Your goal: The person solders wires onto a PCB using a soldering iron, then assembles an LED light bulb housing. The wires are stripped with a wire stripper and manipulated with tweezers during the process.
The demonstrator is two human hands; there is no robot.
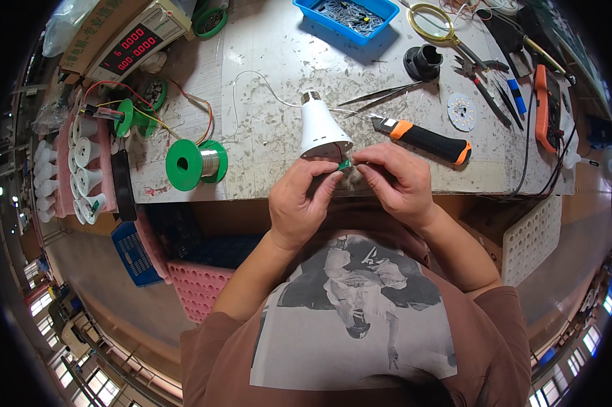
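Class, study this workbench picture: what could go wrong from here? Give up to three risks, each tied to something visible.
1. The left hand pinches a small green board beside the white bulb housing; a tug might strain the thin reddish wire there.
2. An orange-and-black knife lies just beyond the right hand; a careless reach could knock it.
3. The housing sits near the table's front edge, so a bump might send it off.

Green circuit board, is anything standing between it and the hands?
Nothing visible: the left hand pinches the green circuit board, and the right hand is close beside it; whether they touch is unclear.
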